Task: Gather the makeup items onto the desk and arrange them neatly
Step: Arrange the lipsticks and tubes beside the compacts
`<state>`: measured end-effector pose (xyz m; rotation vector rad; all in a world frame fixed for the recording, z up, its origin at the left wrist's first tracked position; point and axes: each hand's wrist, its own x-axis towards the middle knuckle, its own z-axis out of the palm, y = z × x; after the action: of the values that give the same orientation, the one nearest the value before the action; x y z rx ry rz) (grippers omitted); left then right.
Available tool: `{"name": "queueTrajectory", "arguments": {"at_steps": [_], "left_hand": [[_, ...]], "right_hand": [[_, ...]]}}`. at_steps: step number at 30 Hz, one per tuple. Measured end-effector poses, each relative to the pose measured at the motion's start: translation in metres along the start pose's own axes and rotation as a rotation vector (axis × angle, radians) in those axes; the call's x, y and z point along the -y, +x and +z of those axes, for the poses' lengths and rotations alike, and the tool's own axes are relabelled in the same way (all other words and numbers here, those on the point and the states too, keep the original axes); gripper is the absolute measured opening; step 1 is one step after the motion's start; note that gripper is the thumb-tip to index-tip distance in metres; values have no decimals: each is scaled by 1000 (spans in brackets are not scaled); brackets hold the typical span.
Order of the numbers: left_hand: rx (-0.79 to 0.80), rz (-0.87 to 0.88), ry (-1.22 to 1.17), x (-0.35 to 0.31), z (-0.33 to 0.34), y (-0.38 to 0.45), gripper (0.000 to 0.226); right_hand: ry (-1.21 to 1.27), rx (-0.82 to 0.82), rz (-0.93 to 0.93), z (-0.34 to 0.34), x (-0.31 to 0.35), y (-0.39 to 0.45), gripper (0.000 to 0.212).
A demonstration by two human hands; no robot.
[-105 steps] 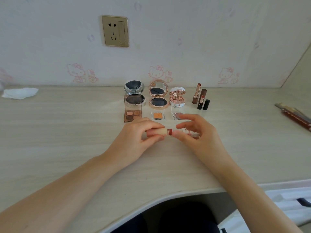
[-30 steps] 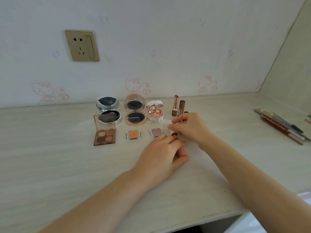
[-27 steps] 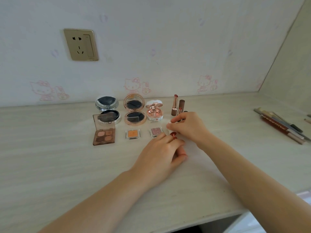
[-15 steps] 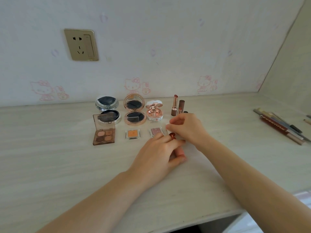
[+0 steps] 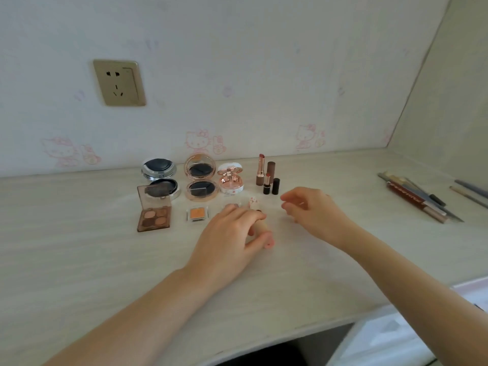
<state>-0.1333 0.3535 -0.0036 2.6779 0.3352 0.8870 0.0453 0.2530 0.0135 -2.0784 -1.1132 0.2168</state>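
While left hand (image 5: 229, 235) grips pink tube (image 5: 260, 228), right hand (image 5: 314, 210) hovers, fingers loosely curled.

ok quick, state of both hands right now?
Left hand: fingers curled round a peach lipstick tube lying on the desk.
Right hand: off the desk, fingers loosely curled, holding nothing visible.

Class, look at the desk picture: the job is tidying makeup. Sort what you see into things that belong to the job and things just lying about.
Belong to the job:
- peach tube, held by the left hand
- eyeshadow palette
- round compacts
- upright lipsticks
- orange eyeshadow pan
- pencils and brushes, not yet arranged

Just lying about:
- wall socket
- cartoon cat wall stickers
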Motion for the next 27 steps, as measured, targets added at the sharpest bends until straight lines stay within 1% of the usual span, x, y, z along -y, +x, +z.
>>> {"name": "queueTrajectory", "arguments": {"at_steps": [3,5,7,10,12,16,18,22,27], "left_hand": [[-51,67,73,-7,-6,8,20],[-56,99,95,-13,-6,19,15],[-45,135,109,-24,-2,35,14],[-37,193,91,-46,14,60,11],[20,247,107,-59,31,79,13],[194,319,143,-82,80,119,26],[235,350,164,-96,105,137,28],[304,431,198,-118,148,170,30],[356,453,197,-129,186,201,40]], "right_hand": [[-170,17,-78,-27,-19,-22,22],[-299,29,-106,-48,-32,-35,26],[-399,20,-96,-70,-45,-46,29],[-479,-10,-39,-101,-66,-58,30],[-525,-31,-9,-120,-82,-64,30],[-578,-70,66,-152,-119,-69,28],[-571,-105,85,-164,-136,-68,26],[-602,-177,43,-178,-163,-63,23],[-624,-222,40,-189,-182,-56,26]]}}
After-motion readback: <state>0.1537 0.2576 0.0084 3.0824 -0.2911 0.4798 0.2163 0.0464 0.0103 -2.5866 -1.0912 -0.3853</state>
